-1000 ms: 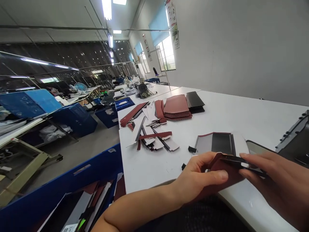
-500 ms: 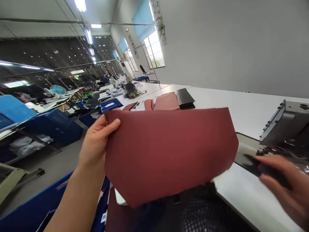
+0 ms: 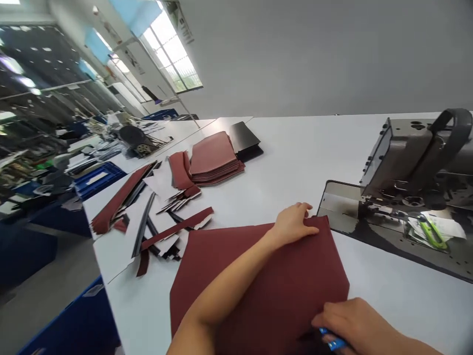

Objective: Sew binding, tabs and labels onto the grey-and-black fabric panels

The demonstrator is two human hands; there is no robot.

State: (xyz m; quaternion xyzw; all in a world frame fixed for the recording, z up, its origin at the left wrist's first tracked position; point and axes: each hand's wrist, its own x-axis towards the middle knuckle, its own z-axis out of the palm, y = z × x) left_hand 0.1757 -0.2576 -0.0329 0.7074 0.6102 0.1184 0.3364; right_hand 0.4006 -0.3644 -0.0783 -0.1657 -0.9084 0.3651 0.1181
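Note:
A large dark red sheet [image 3: 281, 286] lies flat on the white table [image 3: 318, 158] in front of me. My left hand [image 3: 293, 224] rests on the sheet's far edge, fingers curled down on it. At the sheet's near right corner my right hand [image 3: 353, 325] is closed round a small blue object [image 3: 332, 341], most of it hidden under the fingers. A grey sewing machine [image 3: 414, 153] stands to the right, its metal bed plate [image 3: 351, 217] just beyond my left hand.
Red, white and black strips [image 3: 162, 217] lie scattered at the left of the table. A stack of red pieces [image 3: 214, 158] and black pieces [image 3: 246, 138] sits further back. Green snips [image 3: 430, 231] lie by the machine. Blue crates [image 3: 96, 177] stand at left.
The red sheet, held up in my left hand before, now lies flat on the table. My left hand moved to its far edge, and my right hand came to its near corner.

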